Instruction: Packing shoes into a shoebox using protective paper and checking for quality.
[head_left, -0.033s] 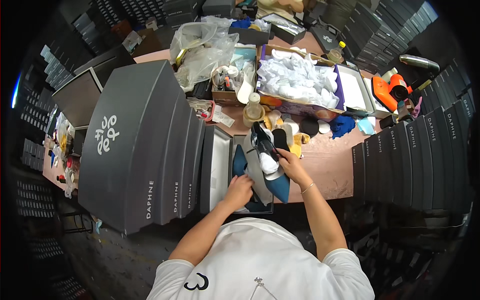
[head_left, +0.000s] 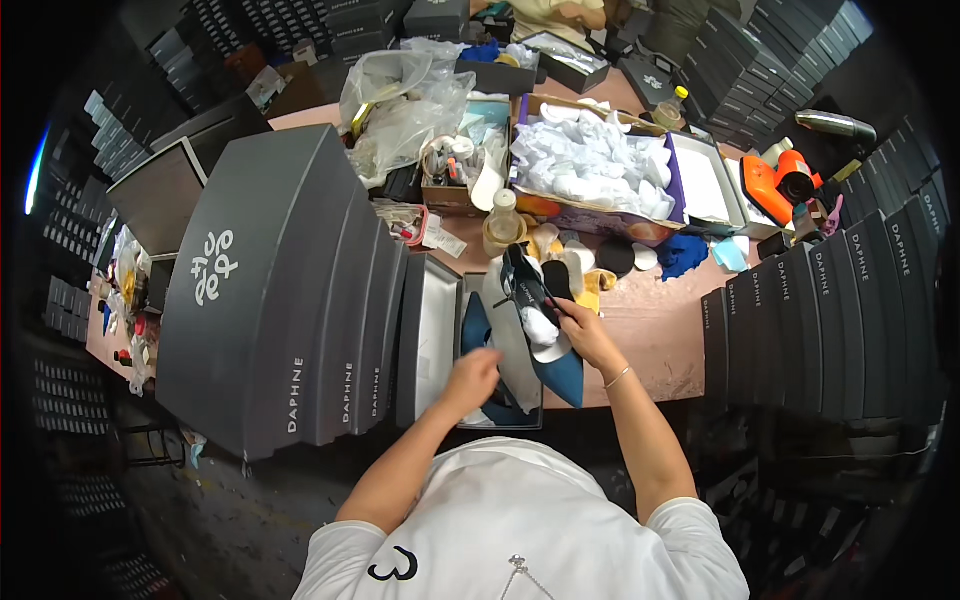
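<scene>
My right hand point(head_left: 583, 332) is closed on the back part of a blue pointed shoe point(head_left: 562, 380), which is tilted toe toward me. White paper stuffing point(head_left: 541, 326) sits inside that shoe. To its left, a second blue shoe point(head_left: 476, 328) lies in an open dark shoe box point(head_left: 512, 426). A sheet of pale tissue paper point(head_left: 513, 352) stands up between the two shoes. Over the box's left side is my left hand point(head_left: 470, 382), its fingers smeared by motion and partly hidden. Beside the box lies its open lid point(head_left: 430, 325), pale inside.
Stacked dark shoe boxes rise at left point(head_left: 240, 280) and right point(head_left: 830, 310). Behind the shoes stand a glass jar point(head_left: 503, 230), a carton of crumpled white paper point(head_left: 590, 165) and a blue cloth point(head_left: 685, 254). An orange tool point(head_left: 768, 190) lies farther right. Another person sits across the table.
My left hand has shifted slightly left, away from the tissue paper. My right hand still holds the shoe in nearly the same place.
</scene>
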